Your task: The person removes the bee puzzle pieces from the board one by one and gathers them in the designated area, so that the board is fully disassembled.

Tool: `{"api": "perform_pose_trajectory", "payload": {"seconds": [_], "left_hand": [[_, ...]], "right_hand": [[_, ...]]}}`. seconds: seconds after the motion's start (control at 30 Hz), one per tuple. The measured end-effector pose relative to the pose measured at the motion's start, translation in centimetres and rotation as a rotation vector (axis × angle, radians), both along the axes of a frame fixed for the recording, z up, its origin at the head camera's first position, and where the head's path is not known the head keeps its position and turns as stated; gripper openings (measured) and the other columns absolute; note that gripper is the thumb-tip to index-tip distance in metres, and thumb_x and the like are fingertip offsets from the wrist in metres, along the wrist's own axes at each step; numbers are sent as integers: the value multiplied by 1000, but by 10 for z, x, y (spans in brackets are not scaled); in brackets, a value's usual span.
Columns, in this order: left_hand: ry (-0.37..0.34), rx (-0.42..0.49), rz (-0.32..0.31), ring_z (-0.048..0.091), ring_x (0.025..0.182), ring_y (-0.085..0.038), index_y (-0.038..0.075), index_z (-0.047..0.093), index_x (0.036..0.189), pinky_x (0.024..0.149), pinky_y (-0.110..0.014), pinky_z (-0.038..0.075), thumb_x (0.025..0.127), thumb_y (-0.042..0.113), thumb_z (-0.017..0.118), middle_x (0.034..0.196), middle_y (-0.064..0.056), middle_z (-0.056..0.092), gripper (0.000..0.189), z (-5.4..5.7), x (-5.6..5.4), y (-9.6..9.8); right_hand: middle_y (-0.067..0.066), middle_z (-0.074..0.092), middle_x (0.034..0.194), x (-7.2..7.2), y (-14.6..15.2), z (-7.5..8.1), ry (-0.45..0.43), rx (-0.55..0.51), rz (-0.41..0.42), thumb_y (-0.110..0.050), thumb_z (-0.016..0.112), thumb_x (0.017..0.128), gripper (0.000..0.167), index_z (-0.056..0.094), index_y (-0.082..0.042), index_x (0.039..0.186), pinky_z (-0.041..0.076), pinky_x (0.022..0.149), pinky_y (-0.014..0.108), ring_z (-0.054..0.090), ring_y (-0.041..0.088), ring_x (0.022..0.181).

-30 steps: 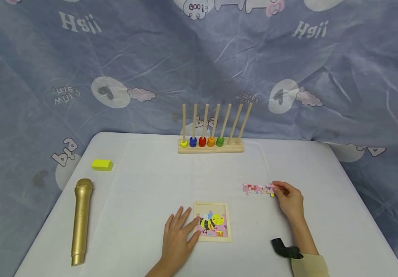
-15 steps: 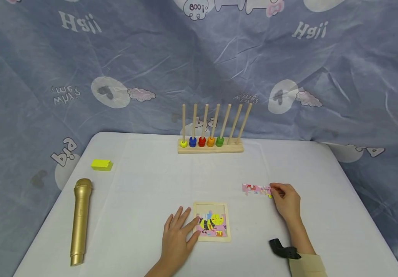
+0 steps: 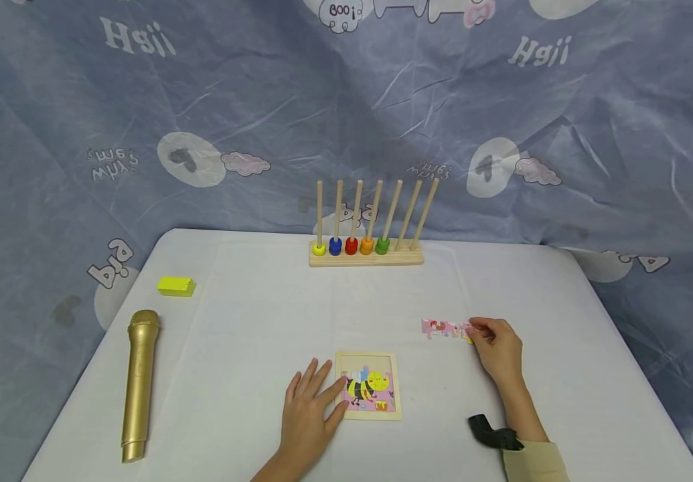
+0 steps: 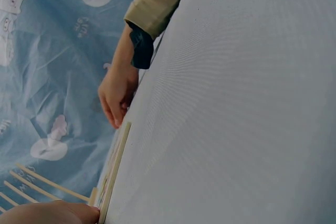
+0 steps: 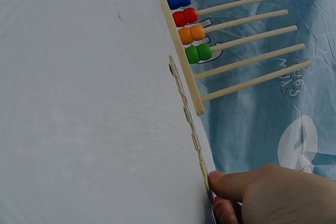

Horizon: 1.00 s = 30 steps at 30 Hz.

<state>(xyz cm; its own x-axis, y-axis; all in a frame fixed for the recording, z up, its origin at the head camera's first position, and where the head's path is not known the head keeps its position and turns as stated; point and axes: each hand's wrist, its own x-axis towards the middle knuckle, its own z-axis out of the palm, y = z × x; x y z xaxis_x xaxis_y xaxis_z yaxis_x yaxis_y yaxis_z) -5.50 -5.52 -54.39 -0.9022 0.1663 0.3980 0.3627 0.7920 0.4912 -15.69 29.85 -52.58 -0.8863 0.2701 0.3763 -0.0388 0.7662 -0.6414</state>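
Observation:
A square wooden puzzle tray (image 3: pixel 398 395) lies near the table's front, its lower part filled with a bee picture (image 3: pixel 376 383) on pink and its upper strip bare wood. My left hand (image 3: pixel 309 418) lies with spread, straight fingers, index finger and thumb touching the tray's left edge. To the right and farther back, a row of pink puzzle pieces (image 3: pixel 441 329) lies joined on the table. At its right end my right hand (image 3: pixel 503 351) pinches a puzzle piece between thumb and fingers, largely hidden by them. The right wrist view shows the thumb (image 5: pixel 228 184) against the row's end.
A wooden peg rack (image 3: pixel 366 258) with coloured beads stands at the back middle. On the left are a gold microphone (image 3: pixel 140 385) and a yellow block (image 3: pixel 176 286). A black strap (image 3: pixel 493 434) is at the right wrist. A grey-blue printed cloth (image 3: pixel 298 120) hangs behind the table.
My right hand has shifted slightly left, bringing its piece against the row; the gap seen there a second ago is closed. The left hand and tray have stayed in place.

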Motion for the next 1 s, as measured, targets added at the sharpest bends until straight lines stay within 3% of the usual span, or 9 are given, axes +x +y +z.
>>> {"api": "perform_pose_trajectory", "payload": {"seconds": [0.33,0.57,0.67,0.8,1.0], "left_hand": [[36,-11,3,48,133,-39,18,74,113,102,-61,34,80,31,79,137,-12,59,35,-2,0,-1],[47,5,1,49,132,-40,17,75,112,102,-62,34,78,29,80,136,-13,60,36,-2,-1,0],[35,14,3,48,132,-40,17,75,111,102,-62,34,79,29,79,136,-13,60,36,-2,0,0],[20,13,8,47,134,-39,17,74,113,103,-61,33,79,31,79,137,-12,60,37,-1,0,-1],[14,1,13,47,134,-37,13,72,116,104,-61,34,79,33,78,137,-11,60,42,0,0,-1]], "right_hand": [[11,64,85,-1,-1,0,-7,-17,-24,-5,75,83,14,74,-1,97,35,61,5,46,-7,70],[12,64,86,3,-19,11,81,-107,-53,0,71,85,15,73,1,100,36,62,2,45,-15,72],[10,65,84,10,-45,21,100,-124,24,2,72,84,15,73,0,99,38,61,3,48,-10,72],[3,62,78,23,-90,30,83,-121,198,2,75,80,17,74,-3,96,40,60,8,51,-2,70],[-7,57,77,49,-153,34,-36,-106,433,-3,79,79,20,74,-4,98,42,56,16,47,2,67]]}}
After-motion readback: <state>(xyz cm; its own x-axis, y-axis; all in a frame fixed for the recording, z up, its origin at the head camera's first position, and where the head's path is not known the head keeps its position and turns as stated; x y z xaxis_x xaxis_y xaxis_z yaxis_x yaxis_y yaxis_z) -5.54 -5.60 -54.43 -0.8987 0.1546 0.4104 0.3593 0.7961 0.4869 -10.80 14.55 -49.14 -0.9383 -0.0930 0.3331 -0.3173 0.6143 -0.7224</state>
